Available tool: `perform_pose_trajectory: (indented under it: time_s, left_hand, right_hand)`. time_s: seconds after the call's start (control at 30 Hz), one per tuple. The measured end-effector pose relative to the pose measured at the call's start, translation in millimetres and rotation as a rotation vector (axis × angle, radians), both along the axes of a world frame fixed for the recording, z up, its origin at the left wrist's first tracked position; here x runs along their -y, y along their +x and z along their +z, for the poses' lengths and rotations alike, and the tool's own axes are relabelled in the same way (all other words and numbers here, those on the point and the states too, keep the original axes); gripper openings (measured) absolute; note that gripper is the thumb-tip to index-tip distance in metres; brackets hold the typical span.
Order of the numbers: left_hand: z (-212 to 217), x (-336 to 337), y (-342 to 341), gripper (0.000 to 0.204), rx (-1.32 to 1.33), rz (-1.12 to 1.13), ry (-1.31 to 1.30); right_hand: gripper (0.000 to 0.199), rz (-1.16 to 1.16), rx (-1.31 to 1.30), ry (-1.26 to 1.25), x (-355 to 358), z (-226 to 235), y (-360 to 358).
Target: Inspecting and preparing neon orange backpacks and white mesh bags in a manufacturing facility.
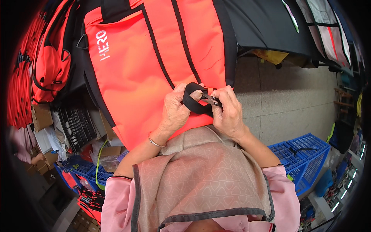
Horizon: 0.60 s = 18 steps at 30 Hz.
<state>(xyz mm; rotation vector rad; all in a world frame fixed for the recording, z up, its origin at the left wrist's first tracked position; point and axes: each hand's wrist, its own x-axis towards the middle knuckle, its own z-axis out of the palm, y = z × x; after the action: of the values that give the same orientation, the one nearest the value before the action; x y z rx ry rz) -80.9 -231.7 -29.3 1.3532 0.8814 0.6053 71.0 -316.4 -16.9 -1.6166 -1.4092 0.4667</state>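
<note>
A large red-orange fabric bag (127, 73) with black trim and black straps lies spread in front of me, its near edge over my lap. At that edge, my left hand (176, 106) pinches a looped black webbing strap (190, 101), with the thumb inside the loop. Close against it, my right hand (228, 112) is closed on small thread snips (211, 101) with dark handles. Their metal blades point left, into the loop. My fingers partly cover the snips and the strap's end, so I cannot tell if the blades touch the webbing.
At the left lie another red bag (52, 71) and a stack of red pieces (23, 73). A black crate (75, 125) stands below them. Blue plastic crates (305, 154) flank me. A black cloth surface (262, 27) extends right. Another person's hand (37, 157) shows far left.
</note>
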Motion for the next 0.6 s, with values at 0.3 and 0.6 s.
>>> perform_pose_trajectory:
  time_s: [0.3,0.6]
  left_hand:
    - [-14,-3,-1,0.018,0.047,0.042,-0.033]
    - [-11,-4,-2,0.023,0.046,-0.005,-0.021]
  right_hand:
    - [0.014,0.176,-0.344,-0.068,15,17,-6]
    - [0.043,0.076,-0.104,-0.005,11,-5,16]
